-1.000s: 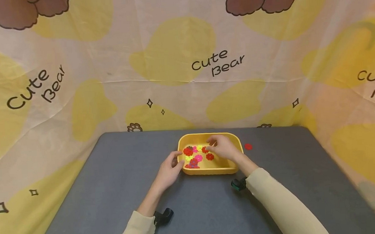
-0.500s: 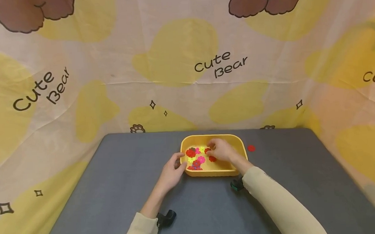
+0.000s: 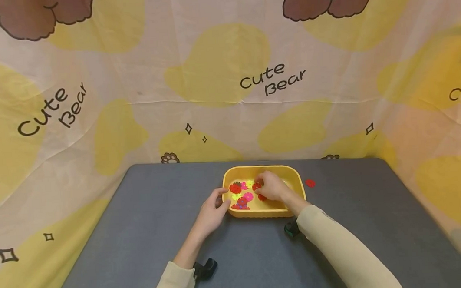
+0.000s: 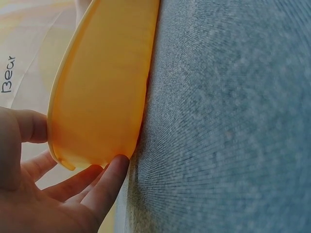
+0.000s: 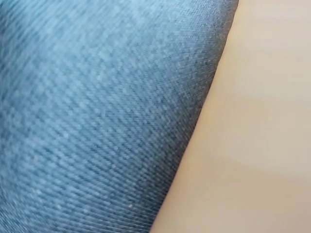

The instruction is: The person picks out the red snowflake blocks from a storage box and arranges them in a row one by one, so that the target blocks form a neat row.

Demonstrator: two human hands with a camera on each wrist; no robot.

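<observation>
A yellow plastic tray [image 3: 279,211] stands on the table, with several small flower-shaped plastic pieces lying mostly in its left half, among them a pink flower-shaped piece [image 3: 248,197]. At the tray's left end, my left hand [image 3: 213,206] holds the front corner. The left wrist view shows that hand [image 4: 68,189] with one digit at the rim and other fingertips against the end wall. Inside the tray, my right hand [image 3: 272,187] pinches a red flower-shaped piece [image 3: 256,186] at its fingertips. Another red piece [image 3: 262,197] lies partly hidden under that hand.
One red flower-shaped piece [image 3: 310,183] lies on the dark grey table [image 3: 152,217], just right of the tray. A printed cloth backdrop [image 3: 211,75] rises behind the table and at both sides. The right wrist view shows only table cloth and tray wall.
My right hand has lowered into the tray and its fingertips have closed on the red flower-shaped piece. The left hand stays at the tray's left corner. The head view has shifted slightly.
</observation>
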